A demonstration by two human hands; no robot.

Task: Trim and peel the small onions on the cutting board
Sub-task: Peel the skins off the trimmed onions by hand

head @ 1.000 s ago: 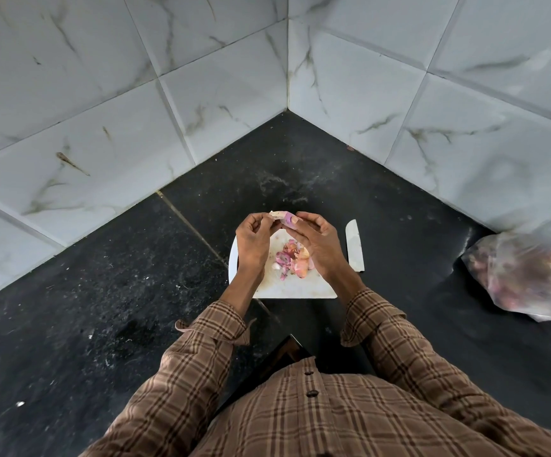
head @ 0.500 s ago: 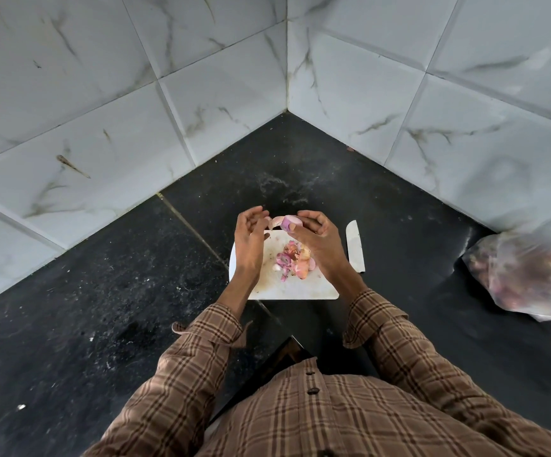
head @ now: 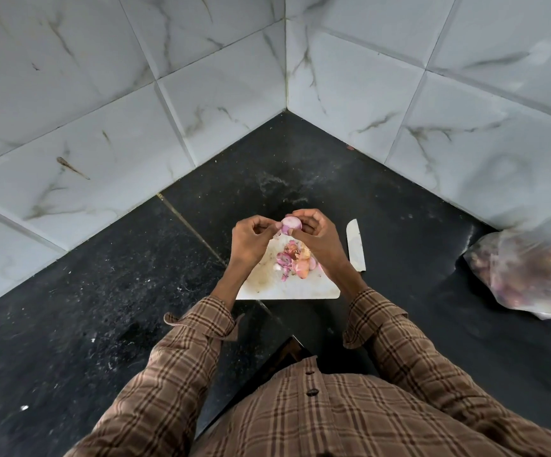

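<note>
Head view, both hands' grip [head: 289, 229] pinching small onion [head: 291, 223], above cutting board [head: 300, 288].

My knife [head: 355, 245] lies just right of the cutting board [head: 300, 288]; plastic bag [head: 531, 275] blocks the far right; bare counter [head: 102, 308] left

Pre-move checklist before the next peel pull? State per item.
1. Small pink onion held by both hands above the white cutting board: ok.
2. Left hand pinching the skin edge: ok.
3. Right hand gripping the onion: ok.
4. White-bladed knife flat on the black counter, away from the hands: ok.
5. Pile of pink peel scraps on the board: ok.
6. Onion fully peeled: cannot tell.
</note>
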